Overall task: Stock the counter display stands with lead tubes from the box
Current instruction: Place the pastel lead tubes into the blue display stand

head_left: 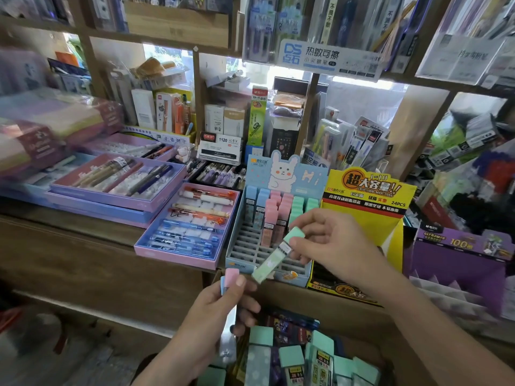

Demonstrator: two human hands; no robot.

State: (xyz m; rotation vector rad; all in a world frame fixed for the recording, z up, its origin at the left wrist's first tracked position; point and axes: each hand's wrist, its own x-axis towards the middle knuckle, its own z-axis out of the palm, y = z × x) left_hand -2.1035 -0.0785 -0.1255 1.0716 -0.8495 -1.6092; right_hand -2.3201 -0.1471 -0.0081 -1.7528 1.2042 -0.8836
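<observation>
A light-blue display stand (242, 256) with a bunny header stands on the counter. Its back rows hold blue, pink and green lead tubes (274, 211); its front slots are bare. My right hand (331, 243) grips a green lead tube (276, 256) by its cap end, tilted over the stand's front slots. My left hand (223, 307) is lower, in front of the counter edge, and holds pink and blue lead tubes (230, 277). Below, the box (359, 355) contains several green-capped tubes (291, 356).
A yellow display stand (365, 210) sits right of the blue one, and a purple one (457, 257) is farther right. Pink and blue pen trays (184, 229) lie to the left on the wooden counter (83, 246). Shelves of packaged stationery rise behind.
</observation>
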